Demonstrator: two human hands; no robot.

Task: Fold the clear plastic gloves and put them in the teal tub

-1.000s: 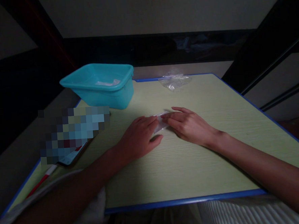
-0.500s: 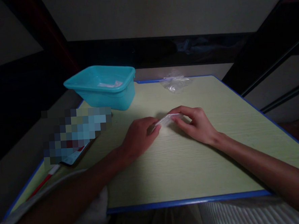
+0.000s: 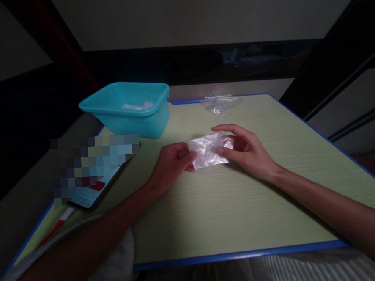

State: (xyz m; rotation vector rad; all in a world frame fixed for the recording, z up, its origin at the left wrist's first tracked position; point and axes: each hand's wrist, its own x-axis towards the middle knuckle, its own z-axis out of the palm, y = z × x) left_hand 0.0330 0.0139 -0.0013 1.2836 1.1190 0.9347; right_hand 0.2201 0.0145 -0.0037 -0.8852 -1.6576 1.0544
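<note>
Between my hands, just over the table, is a small folded clear plastic bag (image 3: 207,151), shiny and creased, with its broad face toward me. My left hand (image 3: 175,160) pinches its left end, thumb in front and fingers behind. On the right end lies the thumb of my right hand (image 3: 247,149); some of its fingers are behind the plastic, and the index finger is lifted away above it. Whether anything is inside the folded plastic I cannot tell.
A turquoise plastic basin (image 3: 135,120) stands at the back left with some clear plastic in it. Another clear plastic bag (image 3: 220,104) lies by the table's far edge. At the left is a phone (image 3: 91,197), partly blurred out, near a red and white stick-like thing (image 3: 57,224).
The folded bag has tipped up from nearly edge-on to show its broad face. My right index finger has lifted off it, and my left hand has shifted slightly left.
</note>
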